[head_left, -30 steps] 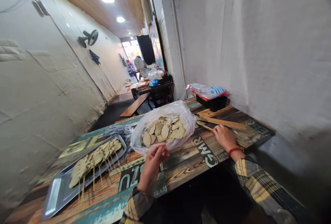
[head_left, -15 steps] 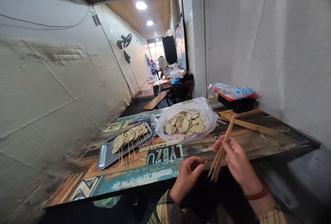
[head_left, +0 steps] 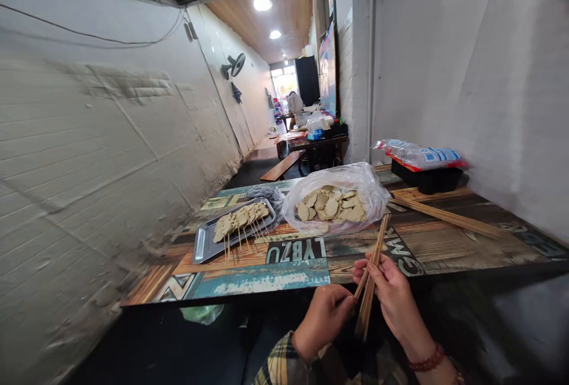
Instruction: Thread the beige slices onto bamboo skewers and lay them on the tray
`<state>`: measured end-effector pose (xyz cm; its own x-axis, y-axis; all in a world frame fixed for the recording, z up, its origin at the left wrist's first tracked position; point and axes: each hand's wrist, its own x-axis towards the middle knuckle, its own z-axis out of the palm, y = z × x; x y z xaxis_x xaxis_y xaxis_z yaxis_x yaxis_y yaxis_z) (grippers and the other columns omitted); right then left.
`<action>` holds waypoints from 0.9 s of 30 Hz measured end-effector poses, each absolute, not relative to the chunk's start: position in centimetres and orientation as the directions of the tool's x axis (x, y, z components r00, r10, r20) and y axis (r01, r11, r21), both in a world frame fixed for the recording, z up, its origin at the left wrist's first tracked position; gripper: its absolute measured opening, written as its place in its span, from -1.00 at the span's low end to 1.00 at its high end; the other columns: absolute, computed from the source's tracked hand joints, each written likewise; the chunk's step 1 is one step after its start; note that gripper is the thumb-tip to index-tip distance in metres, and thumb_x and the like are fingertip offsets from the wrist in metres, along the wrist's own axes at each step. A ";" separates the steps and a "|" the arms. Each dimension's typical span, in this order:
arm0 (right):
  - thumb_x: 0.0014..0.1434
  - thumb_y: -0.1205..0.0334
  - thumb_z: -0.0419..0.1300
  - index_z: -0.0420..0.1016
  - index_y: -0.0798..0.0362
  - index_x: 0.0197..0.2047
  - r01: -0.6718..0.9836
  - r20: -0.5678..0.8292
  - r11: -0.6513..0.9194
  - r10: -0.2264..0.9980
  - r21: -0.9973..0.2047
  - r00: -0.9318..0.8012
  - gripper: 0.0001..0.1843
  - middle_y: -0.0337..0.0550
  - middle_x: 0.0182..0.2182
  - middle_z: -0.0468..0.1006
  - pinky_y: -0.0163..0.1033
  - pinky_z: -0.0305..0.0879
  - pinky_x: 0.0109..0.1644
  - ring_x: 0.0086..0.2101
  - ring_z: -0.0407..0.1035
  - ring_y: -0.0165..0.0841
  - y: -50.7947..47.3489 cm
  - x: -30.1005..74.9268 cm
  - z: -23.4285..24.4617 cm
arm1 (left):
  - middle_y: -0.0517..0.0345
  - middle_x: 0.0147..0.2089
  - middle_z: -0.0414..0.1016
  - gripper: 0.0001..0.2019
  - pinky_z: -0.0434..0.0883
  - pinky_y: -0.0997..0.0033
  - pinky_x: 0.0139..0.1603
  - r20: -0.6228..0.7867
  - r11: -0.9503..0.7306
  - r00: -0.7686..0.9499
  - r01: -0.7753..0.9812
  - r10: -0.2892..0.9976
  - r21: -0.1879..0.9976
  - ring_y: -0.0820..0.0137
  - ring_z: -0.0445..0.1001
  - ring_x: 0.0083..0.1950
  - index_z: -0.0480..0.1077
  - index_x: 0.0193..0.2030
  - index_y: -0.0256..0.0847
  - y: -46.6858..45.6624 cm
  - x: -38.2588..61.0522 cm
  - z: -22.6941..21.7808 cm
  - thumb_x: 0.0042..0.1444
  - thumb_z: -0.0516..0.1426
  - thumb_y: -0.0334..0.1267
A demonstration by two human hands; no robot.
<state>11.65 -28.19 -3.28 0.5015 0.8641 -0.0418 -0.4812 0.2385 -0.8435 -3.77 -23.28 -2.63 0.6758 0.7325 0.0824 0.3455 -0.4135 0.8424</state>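
Note:
My right hand (head_left: 393, 299) is closed around a bundle of thin wooden skewers (head_left: 367, 309), tilted just past the table's front edge. My left hand (head_left: 323, 321) pinches the lower end of a skewer that splays away from that bundle. Beyond my hands, a clear plastic bag (head_left: 297, 198) lies opened out, with flat beige slices (head_left: 331, 204) of food heaped in it. To its left a metal tray (head_left: 205, 248) holds several skewered rows of similar slices (head_left: 240, 222), their bare stick ends pointing toward me over the rim.
More skewers (head_left: 448, 216) lie across the right of the patterned table (head_left: 284, 281). Behind them stands a black container (head_left: 427, 178) topped with a plastic packet (head_left: 427, 156). A crumpled dark bag (head_left: 267, 194) sits behind the tray. Walls flank both sides; a bench (head_left: 282, 166) stands beyond.
My left hand, earlier apart from the bundle with fingers curled, now meets it and pinches a skewer end. The right hand has lowered the bundle slightly. My view has turned a little left.

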 end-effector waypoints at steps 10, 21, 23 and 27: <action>0.02 -0.10 0.46 0.46 -0.04 -0.14 -0.402 -0.022 0.248 0.830 -0.881 0.558 -0.54 -0.25 -0.32 0.67 -0.16 0.60 -0.21 -0.34 0.58 -0.29 -28.6 11.9 -3.7 | 0.17 -0.44 0.50 -0.90 0.23 0.46 -0.29 0.057 -0.350 0.649 0.332 0.758 0.876 0.45 0.34 -0.37 0.49 -0.45 -0.26 -23.8 -3.4 -3.1 0.06 0.20 -0.34; 0.09 -0.11 0.40 0.48 -0.12 -0.07 -0.276 -0.031 0.137 0.849 -0.951 0.528 -0.59 -0.23 -0.29 0.69 -0.13 0.60 -0.21 -0.31 0.61 -0.21 -29.3 13.2 -5.1 | 0.19 -0.51 0.40 -0.79 0.22 0.46 -0.39 -0.019 -0.238 0.699 0.268 0.715 0.934 0.47 0.30 -0.46 0.43 -0.48 -0.24 -23.7 -3.5 -4.1 0.14 0.17 -0.23; 0.10 -0.13 0.39 0.48 -0.13 -0.06 -0.217 -0.014 0.123 0.842 -0.968 0.540 -0.58 -0.20 -0.28 0.70 -0.08 0.61 -0.19 -0.30 0.61 -0.17 -29.3 13.7 -5.3 | 0.15 -0.46 0.45 -0.83 0.25 0.43 -0.35 0.050 -0.379 0.704 0.319 0.708 0.869 0.43 0.33 -0.41 0.45 -0.45 -0.22 -23.8 -3.5 -3.9 0.15 0.14 -0.28; 0.11 -0.15 0.36 0.49 -0.11 -0.10 -0.125 0.012 0.097 0.833 -0.987 0.554 -0.60 -0.15 -0.26 0.69 -0.03 0.59 -0.18 -0.29 0.61 -0.13 -29.1 14.6 -5.7 | 0.05 -0.37 0.54 -0.84 0.29 0.36 -0.29 0.121 -0.510 0.714 0.360 0.689 0.781 0.33 0.40 -0.34 0.50 -0.34 -0.17 -23.9 -3.6 -3.5 0.21 0.11 -0.28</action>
